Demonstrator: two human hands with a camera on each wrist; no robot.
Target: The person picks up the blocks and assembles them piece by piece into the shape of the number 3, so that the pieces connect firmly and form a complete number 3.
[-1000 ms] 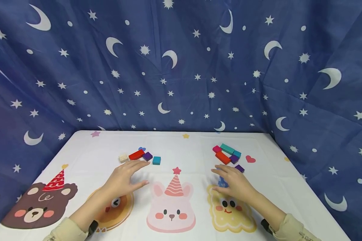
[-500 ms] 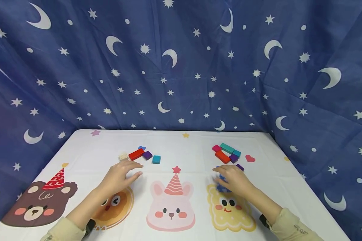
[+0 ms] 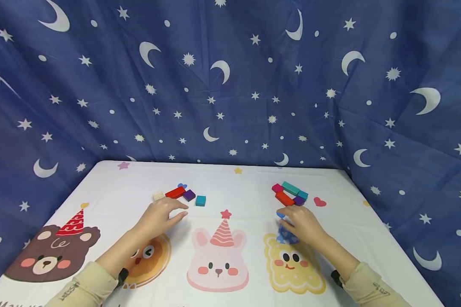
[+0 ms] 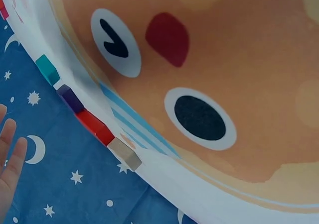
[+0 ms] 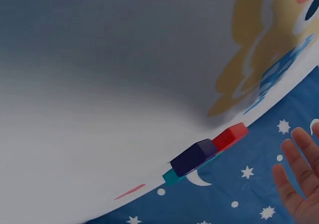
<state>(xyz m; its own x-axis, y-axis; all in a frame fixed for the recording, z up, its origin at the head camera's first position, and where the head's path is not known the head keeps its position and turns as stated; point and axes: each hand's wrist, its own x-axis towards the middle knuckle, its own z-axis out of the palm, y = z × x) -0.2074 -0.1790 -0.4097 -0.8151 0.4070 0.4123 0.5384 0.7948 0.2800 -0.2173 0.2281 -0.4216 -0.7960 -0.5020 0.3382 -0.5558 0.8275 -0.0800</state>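
Observation:
My left hand [image 3: 158, 219] hovers with relaxed, parted fingers in front of the left group of blocks, holding nothing. That group has a cream block [image 3: 158, 196], a red block [image 3: 175, 192], a purple block [image 3: 189, 195] and a blue-teal block [image 3: 201, 201]. On the other side my right hand [image 3: 304, 224] hangs with loosely bent fingers, nothing in its grasp. Just beyond it lie a pink block [image 3: 277, 188], a long green-teal block [image 3: 290, 188], an orange-red block [image 3: 284, 198], a blue block [image 3: 302, 195] and a purple block [image 3: 299, 201]. The right hand hides another purple block.
A white tablecloth [image 3: 234, 192] printed with cartoon faces covers the table. Behind it hangs a dark blue curtain [image 3: 230, 128] with moons and stars. Between the two block groups lies a printed rabbit [image 3: 217, 264].
My right hand has shifted slightly right and now covers the nearest purple block. The left hand has drawn back a little from the blocks. All the blocks stay put; the head view tilts slightly.

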